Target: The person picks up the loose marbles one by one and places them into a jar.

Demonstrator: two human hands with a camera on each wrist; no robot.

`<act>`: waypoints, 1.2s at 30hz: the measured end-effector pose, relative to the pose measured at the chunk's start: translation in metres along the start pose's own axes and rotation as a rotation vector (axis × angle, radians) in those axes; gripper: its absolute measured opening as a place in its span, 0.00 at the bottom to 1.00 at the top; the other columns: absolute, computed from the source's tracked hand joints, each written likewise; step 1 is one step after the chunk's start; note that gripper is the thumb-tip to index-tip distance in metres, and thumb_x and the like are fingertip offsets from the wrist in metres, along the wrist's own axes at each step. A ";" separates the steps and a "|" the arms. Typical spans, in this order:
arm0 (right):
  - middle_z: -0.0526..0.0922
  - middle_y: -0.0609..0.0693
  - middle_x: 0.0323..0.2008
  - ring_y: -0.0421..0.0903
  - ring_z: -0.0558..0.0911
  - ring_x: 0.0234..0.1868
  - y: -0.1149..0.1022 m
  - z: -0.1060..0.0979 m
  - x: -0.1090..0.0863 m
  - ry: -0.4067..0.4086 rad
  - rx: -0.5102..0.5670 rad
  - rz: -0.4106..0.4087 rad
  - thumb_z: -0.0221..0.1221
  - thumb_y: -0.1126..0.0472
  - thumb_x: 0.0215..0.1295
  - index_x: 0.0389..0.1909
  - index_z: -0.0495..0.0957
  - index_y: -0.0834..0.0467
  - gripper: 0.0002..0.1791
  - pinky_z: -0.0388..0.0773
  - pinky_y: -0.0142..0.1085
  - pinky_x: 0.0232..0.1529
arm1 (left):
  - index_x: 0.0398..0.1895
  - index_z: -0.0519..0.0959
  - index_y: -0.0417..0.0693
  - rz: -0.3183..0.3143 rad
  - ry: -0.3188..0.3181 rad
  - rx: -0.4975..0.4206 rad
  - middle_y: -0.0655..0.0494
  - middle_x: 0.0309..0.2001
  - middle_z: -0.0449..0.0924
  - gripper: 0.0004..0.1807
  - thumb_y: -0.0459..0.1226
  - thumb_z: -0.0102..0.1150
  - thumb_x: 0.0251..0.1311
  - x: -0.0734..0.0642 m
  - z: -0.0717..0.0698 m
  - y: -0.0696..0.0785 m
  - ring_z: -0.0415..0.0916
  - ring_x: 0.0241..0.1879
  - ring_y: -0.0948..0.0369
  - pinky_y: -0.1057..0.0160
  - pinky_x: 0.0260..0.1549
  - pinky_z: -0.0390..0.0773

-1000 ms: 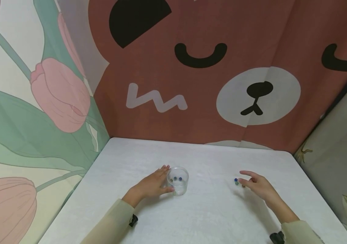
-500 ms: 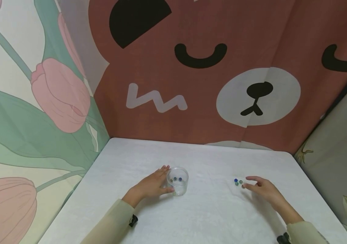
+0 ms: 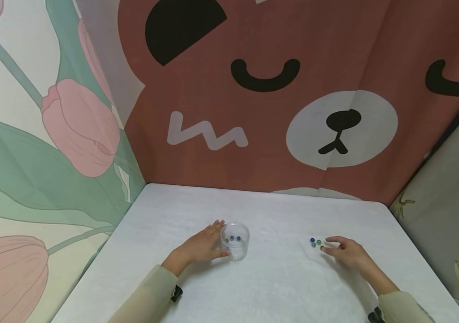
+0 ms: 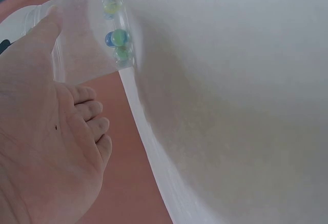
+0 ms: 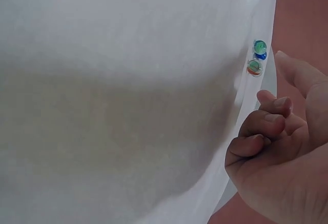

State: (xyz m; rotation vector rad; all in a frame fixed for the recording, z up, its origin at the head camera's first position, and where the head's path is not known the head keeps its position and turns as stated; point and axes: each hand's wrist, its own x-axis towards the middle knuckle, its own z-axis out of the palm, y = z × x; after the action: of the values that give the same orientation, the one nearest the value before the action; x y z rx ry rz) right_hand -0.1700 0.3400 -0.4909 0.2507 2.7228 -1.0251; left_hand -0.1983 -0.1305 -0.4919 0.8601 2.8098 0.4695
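A clear plastic cup stands on the table, several glass marbles lying at its bottom. My left hand holds the cup from its left side, thumb along the near wall and fingers reaching round the far side. Toward the right, a small group of marbles in blue, green and amber lies on the tabletop. Just right of them hovers my right hand, thumb and forefinger apart, the thumb tip close to the amber marble. In the right wrist view its other fingers are bent, with nothing visible in them.
A white table spreads under both hands. Behind it hangs a brown bear-print curtain; a tulip-print curtain borders the left, and a pale curtain the right.
My right hand has shifted to the right and slightly toward me, uncovering a green marble and the amber one. My left hand and the cup have stayed in place.
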 end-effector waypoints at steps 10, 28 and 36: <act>0.77 0.55 0.36 0.49 0.73 0.35 0.001 0.006 0.006 0.021 -0.083 -0.018 0.67 0.49 0.65 0.62 0.76 0.64 0.31 0.69 0.37 0.30 | 0.81 0.50 0.41 0.002 0.001 0.001 0.49 0.81 0.47 0.55 0.68 0.51 0.65 0.000 0.001 0.000 0.43 0.81 0.52 0.51 0.78 0.51; 0.80 0.57 0.42 0.50 0.74 0.39 0.002 0.008 0.016 0.017 -0.146 -0.108 0.67 0.46 0.65 0.61 0.79 0.59 0.29 0.71 0.41 0.36 | 0.81 0.49 0.41 0.000 0.002 0.014 0.48 0.81 0.47 0.55 0.69 0.50 0.64 0.002 0.004 -0.002 0.43 0.80 0.52 0.51 0.78 0.51; 0.81 0.56 0.41 0.50 0.74 0.38 0.002 0.011 0.016 0.036 -0.146 -0.128 0.67 0.49 0.65 0.58 0.81 0.60 0.25 0.71 0.40 0.35 | 0.81 0.50 0.40 0.006 0.004 0.015 0.47 0.81 0.48 0.55 0.69 0.50 0.64 0.002 0.003 -0.001 0.44 0.80 0.51 0.52 0.78 0.51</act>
State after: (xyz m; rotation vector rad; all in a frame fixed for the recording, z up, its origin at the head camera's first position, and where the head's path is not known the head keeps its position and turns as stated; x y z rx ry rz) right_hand -0.1835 0.3354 -0.5046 0.0714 2.8619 -0.8546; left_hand -0.1997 -0.1295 -0.4948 0.8725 2.8188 0.4517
